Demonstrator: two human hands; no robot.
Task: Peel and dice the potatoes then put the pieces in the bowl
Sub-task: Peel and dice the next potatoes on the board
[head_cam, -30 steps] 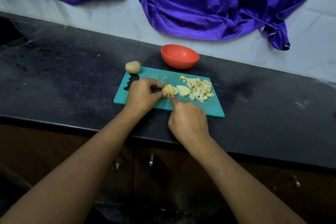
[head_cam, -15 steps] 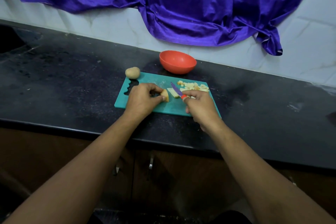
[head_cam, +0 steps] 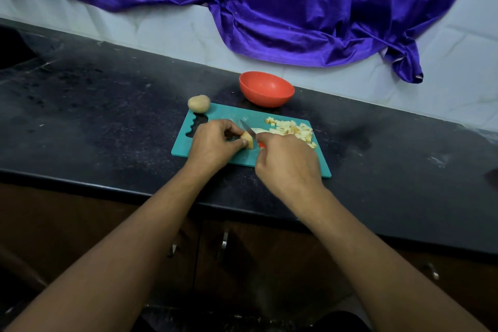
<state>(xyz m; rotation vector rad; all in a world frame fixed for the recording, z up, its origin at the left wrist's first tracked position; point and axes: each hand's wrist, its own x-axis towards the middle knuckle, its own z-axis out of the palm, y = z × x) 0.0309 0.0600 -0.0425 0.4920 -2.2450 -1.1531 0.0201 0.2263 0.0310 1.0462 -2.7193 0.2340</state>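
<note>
Left hand (head_cam: 213, 144) pinched a potato piece (head_cam: 248, 140) on the teal cutting board (head_cam: 215, 116); right hand (head_cam: 287, 162) gripped the knife (head_cam: 248, 129), blade against that piece. Diced potato (head_cam: 293, 129) lay just beyond — a whole potato (head_cam: 199, 103) and red bowl (head_cam: 266, 89) past the board's far edge.

Both forearms bare, coming in from the bottom corners & converging toward centre. L hand (head_cam: 213, 144) knuckles up, thumb & fingertips pinching a potato piece (head_cam: 248, 140). R hand (head_cam: 287, 162) just beside it, back of hand up, fingers curled round the handle of a knife (head_cam: 246, 128), blade pointing away & left. Hands nearly touching, wrists approx straight.
</note>
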